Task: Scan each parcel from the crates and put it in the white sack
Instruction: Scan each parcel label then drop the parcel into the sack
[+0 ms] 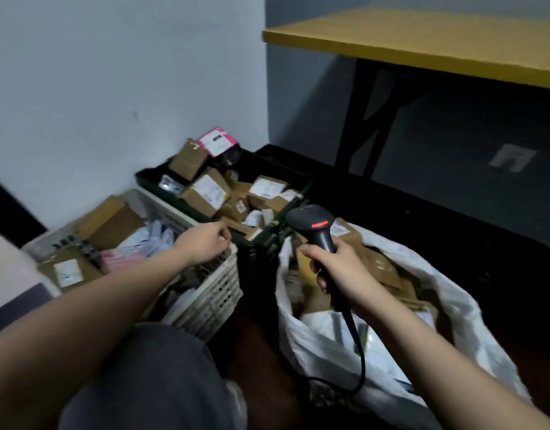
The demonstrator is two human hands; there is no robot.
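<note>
My right hand (335,268) grips the handle of a black barcode scanner (314,225) with a red strip on its head, held over the open white sack (447,308). Brown parcels fill the sack. My left hand (205,240) reaches out over the gap between the white crate (214,293) and the dark green crate (258,246), fingers loosely curled, holding nothing I can see. The nearest flat brown parcel (236,226) lies just beyond its fingertips in the green crate. Both crates hold several cardboard boxes and mailers.
A pink-labelled parcel (216,141) tops the green crate's far corner by the grey wall. A yellow table (422,41) on black legs stands at the back right. My knee in dark trousers (149,377) is at the bottom. The scanner cable (357,346) hangs into the sack.
</note>
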